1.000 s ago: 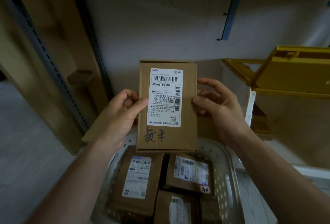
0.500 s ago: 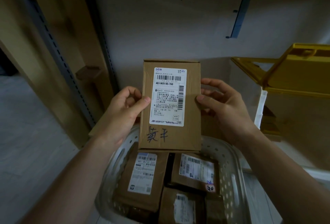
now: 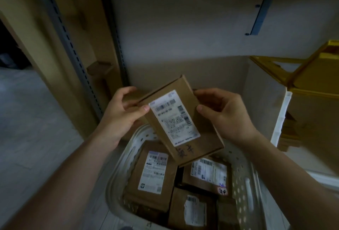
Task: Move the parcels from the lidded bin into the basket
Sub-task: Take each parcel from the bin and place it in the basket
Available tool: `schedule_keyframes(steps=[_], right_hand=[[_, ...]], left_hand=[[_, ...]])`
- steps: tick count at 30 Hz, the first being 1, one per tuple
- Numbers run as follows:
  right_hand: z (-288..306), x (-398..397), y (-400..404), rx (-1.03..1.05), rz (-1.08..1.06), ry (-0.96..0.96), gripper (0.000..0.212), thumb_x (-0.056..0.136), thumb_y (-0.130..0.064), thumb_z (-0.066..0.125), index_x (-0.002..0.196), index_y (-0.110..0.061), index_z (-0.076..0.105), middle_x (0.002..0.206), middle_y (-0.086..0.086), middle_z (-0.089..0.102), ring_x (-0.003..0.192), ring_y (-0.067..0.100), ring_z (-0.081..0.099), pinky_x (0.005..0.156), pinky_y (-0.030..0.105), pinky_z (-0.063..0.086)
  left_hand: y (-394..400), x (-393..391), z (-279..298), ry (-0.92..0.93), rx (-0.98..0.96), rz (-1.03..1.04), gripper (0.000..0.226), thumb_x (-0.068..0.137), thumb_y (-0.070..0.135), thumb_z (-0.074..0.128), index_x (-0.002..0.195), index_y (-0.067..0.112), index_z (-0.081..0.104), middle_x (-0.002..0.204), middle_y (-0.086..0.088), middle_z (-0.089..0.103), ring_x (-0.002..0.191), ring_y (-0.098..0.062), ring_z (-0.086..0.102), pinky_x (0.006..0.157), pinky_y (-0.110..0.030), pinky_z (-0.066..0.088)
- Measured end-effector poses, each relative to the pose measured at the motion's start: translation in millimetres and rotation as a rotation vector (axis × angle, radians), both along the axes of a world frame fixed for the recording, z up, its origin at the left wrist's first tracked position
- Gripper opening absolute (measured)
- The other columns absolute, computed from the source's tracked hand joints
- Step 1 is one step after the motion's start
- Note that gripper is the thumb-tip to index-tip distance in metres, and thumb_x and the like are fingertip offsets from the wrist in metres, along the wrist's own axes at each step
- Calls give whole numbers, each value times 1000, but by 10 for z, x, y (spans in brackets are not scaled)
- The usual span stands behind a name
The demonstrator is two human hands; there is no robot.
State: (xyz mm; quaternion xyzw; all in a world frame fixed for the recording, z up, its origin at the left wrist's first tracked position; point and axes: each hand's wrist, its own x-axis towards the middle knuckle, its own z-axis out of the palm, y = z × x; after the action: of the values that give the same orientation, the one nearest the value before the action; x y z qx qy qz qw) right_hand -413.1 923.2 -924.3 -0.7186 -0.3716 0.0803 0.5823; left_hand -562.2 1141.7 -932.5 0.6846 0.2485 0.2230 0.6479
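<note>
- Fingers of both hands are curled round one brown parcel (image 3: 180,119): the left hand (image 3: 121,114) pinches its upper-left edge, thumb on the labelled face, and the right hand (image 3: 222,114) grips its right edge in the same way.
- Largest in view, the white perforated basket (image 3: 245,184) lies directly under the held parcel, and several labelled parcels (image 3: 154,173) are already packed flat inside it.
- To the right, the yellow lidded bin (image 3: 311,83) is seen with its lid raised; more brown packets appear stacked behind its white wall, so the task is judged only partly done.
- Half a second ago the parcel was held upright with its label squarely facing the camera; it is now tilted, top to the left and lower corner swung down toward the basket, and its label is blurred by motion.
- From this, the label check is judged finished and the lowering into the basket begun.
- Both forearms are extended forward from the lower corners, wrists angled inward, hands level with each other above the basket's far rim.
</note>
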Motion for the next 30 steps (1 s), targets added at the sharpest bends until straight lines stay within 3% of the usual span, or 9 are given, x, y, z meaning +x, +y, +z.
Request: schedule_keyframes(steps=[4, 6, 8, 12, 15, 20, 25, 30], right_hand=[[-136, -80, 131, -241, -22, -266, 32, 92, -12, 72, 121, -26, 71, 110, -16, 71, 97, -3, 68, 82, 19, 59], [-203, -144, 206, -332, 17, -340, 31, 94, -14, 69, 123, -27, 68, 110, -17, 67, 95, -7, 64, 81, 8, 54], [-322, -182, 292, -406, 58, -416, 31, 95, -15, 67, 124, -25, 67, 114, -12, 68, 98, -2, 63, 83, 11, 54], [-606, -139, 464, -461, 61, -520, 32, 93, -18, 67, 124, -27, 68, 114, -3, 70, 103, 12, 63, 89, 36, 56], [-723, -85, 548, -506, 91, -546, 33, 93, -15, 67, 124, -24, 68, 114, -1, 72, 103, 17, 62, 88, 41, 54], [-804, -68, 637, -568, 136, -624, 33, 88, -6, 68, 118, -21, 70, 118, -3, 71, 107, 23, 60, 93, 47, 50], [-802, 64, 638, -685, 87, -625, 47, 91, -10, 62, 135, -28, 58, 138, -7, 58, 129, 19, 47, 105, 43, 36], [-829, 190, 552, -670, 54, -555, 53, 86, -4, 67, 134, -24, 59, 133, -2, 60, 126, 21, 50, 101, 47, 47]], left_hand=[[13, 55, -126, 335, 609, -174, 45, 90, 24, 73, 131, 33, 55, 121, 22, 63, 108, 6, 58, 92, -23, 47], [-9, 118, -228, 414, 730, -224, 42, 93, 25, 70, 132, 29, 56, 126, 18, 61, 114, 2, 51, 93, -20, 40], [25, 183, -327, 406, 764, -260, 39, 92, 28, 71, 128, 31, 57, 123, 17, 61, 116, -2, 54, 86, -14, 40], [158, 311, -548, 428, 783, -236, 42, 86, 29, 76, 121, 42, 55, 120, 15, 61, 114, -8, 56, 94, -33, 49], [204, 372, -673, 421, 755, -257, 44, 83, 23, 80, 117, 38, 56, 117, 12, 61, 108, -8, 57, 88, -27, 47], [238, 416, -855, 480, 845, -187, 33, 81, 24, 82, 97, 34, 54, 97, 11, 62, 92, -12, 62, 79, -35, 54], [299, 467, -948, 512, 875, -133, 35, 84, 29, 79, 110, 31, 56, 101, 12, 64, 95, -12, 63, 81, -33, 54], [280, 522, -990, 516, 869, -126, 48, 86, 26, 77, 128, 28, 53, 118, 6, 66, 110, -16, 64, 91, -39, 56]])
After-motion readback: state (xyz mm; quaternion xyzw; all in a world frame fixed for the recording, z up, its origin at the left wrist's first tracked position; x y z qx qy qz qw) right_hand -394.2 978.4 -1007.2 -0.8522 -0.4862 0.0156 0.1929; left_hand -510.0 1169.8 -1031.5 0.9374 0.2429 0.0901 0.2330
